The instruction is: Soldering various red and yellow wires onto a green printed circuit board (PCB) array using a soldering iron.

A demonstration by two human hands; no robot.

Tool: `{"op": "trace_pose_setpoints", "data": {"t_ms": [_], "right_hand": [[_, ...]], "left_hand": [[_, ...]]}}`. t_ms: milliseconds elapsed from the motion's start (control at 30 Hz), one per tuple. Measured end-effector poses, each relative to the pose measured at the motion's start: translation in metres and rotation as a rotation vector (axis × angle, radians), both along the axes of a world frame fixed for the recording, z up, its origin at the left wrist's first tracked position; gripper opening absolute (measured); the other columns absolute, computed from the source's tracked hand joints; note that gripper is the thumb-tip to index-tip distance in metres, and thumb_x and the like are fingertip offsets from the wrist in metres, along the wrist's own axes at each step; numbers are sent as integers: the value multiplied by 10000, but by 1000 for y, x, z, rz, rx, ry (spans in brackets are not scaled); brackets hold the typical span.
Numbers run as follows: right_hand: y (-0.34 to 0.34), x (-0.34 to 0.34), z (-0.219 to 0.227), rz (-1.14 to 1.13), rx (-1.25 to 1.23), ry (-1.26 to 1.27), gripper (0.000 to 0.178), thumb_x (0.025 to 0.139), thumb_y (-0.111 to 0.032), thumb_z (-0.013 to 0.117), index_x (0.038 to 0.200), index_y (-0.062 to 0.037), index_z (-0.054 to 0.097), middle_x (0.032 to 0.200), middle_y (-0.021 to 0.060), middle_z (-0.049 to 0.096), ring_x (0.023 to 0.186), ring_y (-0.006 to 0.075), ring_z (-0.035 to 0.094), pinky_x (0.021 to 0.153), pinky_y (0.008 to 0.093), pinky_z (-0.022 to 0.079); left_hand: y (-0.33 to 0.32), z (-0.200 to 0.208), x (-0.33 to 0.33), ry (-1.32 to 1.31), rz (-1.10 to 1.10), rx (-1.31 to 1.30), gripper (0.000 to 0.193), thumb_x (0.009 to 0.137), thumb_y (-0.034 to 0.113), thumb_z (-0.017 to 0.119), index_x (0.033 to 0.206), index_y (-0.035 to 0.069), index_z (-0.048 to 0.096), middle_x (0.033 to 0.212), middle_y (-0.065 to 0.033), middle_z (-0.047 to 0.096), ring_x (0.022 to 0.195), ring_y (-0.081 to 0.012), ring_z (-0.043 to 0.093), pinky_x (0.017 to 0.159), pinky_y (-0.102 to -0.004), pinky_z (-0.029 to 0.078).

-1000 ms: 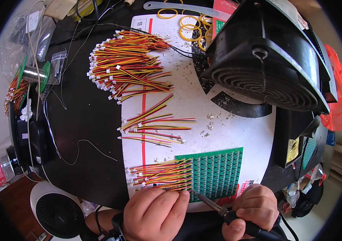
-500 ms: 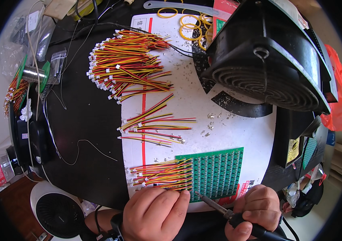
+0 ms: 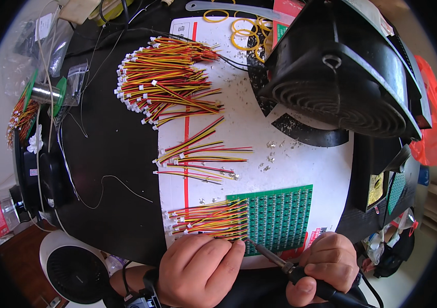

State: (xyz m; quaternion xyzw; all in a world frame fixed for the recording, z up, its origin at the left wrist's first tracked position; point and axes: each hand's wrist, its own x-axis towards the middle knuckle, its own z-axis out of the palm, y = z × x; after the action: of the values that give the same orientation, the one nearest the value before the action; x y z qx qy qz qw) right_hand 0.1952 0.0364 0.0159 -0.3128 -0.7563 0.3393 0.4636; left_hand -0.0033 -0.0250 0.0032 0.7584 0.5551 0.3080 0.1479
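The right hand (image 3: pixel 329 262) is clenched around a black-handled soldering iron (image 3: pixel 280 263), tip at the green circuit board (image 3: pixel 279 218) edge. The left hand (image 3: pixel 198 269), fingers curled, pins red-yellow-black wire leads (image 3: pixel 205 222) onto the white sheet (image 3: pixel 300 164).

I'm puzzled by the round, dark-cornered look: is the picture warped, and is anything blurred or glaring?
Head view: fisheye bends edges near the black rim; bright even light, the white sheet slightly washed out; the soldering iron, green circuit board and both hands look sharp.

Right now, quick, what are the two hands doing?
Left hand: closed, fingertips pressing wire leads at the green circuit board.
Right hand: closed, gripping a soldering iron.
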Motion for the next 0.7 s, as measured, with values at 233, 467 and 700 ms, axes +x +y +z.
{"op": "trace_pose_setpoints", "data": {"t_ms": [233,467,700], "right_hand": [[1,-1,-1,2,8,-7,157,809,-60,706,835,28,579,638,97,573,499,203,544,488,309,454],[1,-4,-3,-1,4,4,155,818,-64,698,815,28,574,633,98,566,495,203,542,474,307,451],[1,4,2,-27,35,21,161,810,-62,695,812,32,565,624,93,548,496,199,537,469,302,447]], "left_hand": [[1,0,-1,19,-9,-2,225,689,-64,690,908,-23,722,818,-95,642,638,-227,610,574,-324,504],[0,3,-1,21,12,-23,231,689,-68,699,913,-24,727,820,-95,644,653,-228,614,582,-327,513],[2,2,3,11,-2,-1,232,687,-66,713,914,-20,729,816,-91,643,655,-233,606,585,-324,515]]}}
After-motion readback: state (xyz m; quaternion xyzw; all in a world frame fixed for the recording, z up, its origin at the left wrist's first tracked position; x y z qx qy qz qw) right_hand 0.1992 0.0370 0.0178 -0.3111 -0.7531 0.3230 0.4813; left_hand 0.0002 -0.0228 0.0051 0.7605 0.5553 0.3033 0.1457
